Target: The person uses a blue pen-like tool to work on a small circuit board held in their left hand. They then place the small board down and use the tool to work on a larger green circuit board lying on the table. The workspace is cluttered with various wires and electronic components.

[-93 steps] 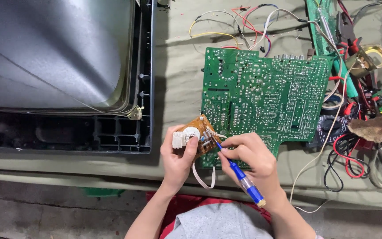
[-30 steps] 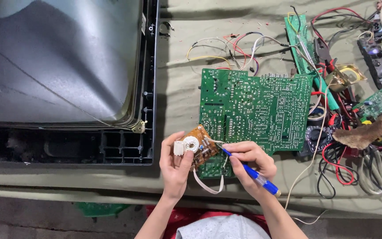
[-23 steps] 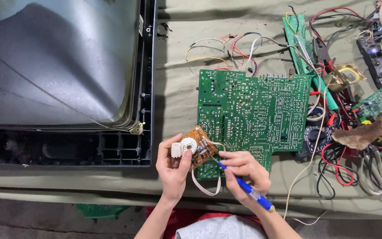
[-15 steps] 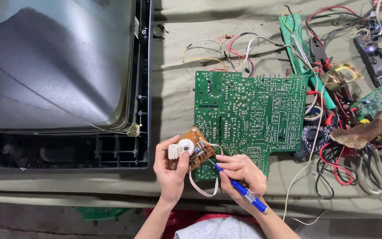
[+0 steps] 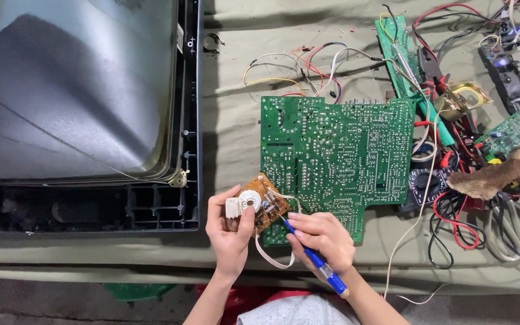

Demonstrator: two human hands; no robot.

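My left hand holds a small brown circuit board with a white round socket on it, tilted up above the bench. My right hand grips a blue-handled screwdriver like a pen; its tip touches the small board's right side. A pale flat cable loops down from the small board between my hands. Just behind lies a large green circuit board, solder side up.
A picture tube in a black frame fills the left half. Loose coloured wires, a narrow green board, pliers, a multimeter, and tangled leads crowd the right. A furry brown thing lies at the right edge.
The view has drifted slightly. My hands stay together on the small board, the screwdriver tip shifting a little against it.
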